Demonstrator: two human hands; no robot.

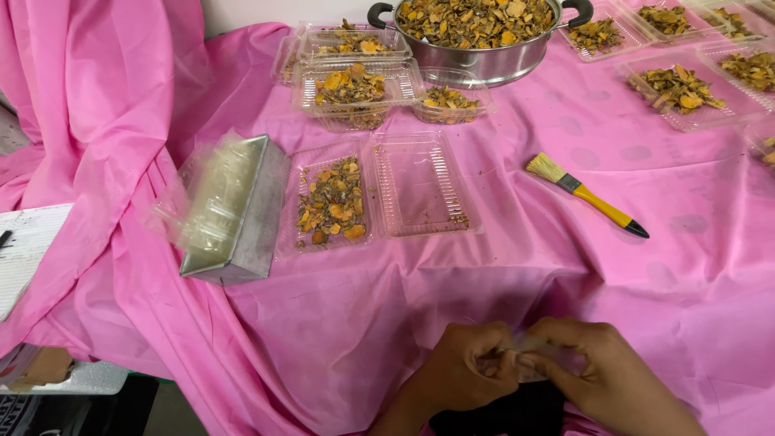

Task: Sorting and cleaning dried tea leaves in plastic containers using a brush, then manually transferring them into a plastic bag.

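My left hand [468, 371] and my right hand [601, 367] meet at the table's near edge, fingers pinched together on a small piece of clear plastic [525, 359], likely a bag, held between them. Farther out on the pink tablecloth [339, 323] lies an open clear hinged container: its left half [329, 202] holds dried orange-brown slices, its right half [420, 194] is nearly bare. A yellow-handled paintbrush [585, 194] lies to the right of it.
A metal box [242, 210] with a stack of clear containers sits at the left. A steel pot [480, 28] full of dried slices stands at the back, with several filled clear trays [355, 85] around it and more trays [678, 89] at the right. Paper [24, 250] lies far left.
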